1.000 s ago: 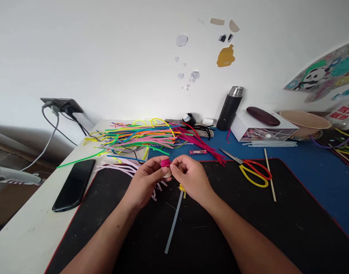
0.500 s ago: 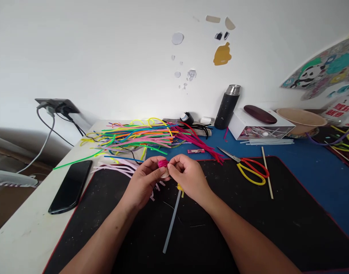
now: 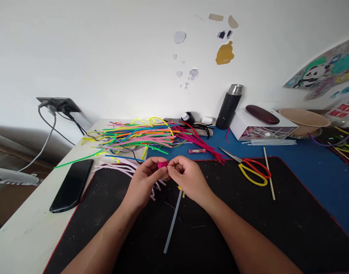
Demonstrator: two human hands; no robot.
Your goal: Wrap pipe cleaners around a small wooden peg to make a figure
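Between the fingertips of my left hand [image 3: 144, 180] is a small pink coil [image 3: 163, 164], apparently wound pipe cleaner. My right hand [image 3: 188, 177] is closed in a pinch against the coil's right side; what lies inside that pinch is hidden. Just under my right hand a translucent glue stick [image 3: 173, 222] lies slanted on the black mat. A bit of yellow pipe cleaner [image 3: 183, 193] shows at its upper end, partly covered by the hand. Lilac pipe cleaners [image 3: 121, 167] lie behind and below my left hand.
Behind my hands is a heap of coloured pipe cleaners [image 3: 140, 135]. Scissors [image 3: 254, 173] and a wooden stick [image 3: 269, 173] lie to the right, a phone [image 3: 71, 185] to the left. A black flask [image 3: 229, 108] stands beside a white box [image 3: 262, 125] at the wall.
Both hands remain together at the coil with only slight finger movement. The beige piece visible below the coil before is now mostly covered. The whole view has shifted slightly.
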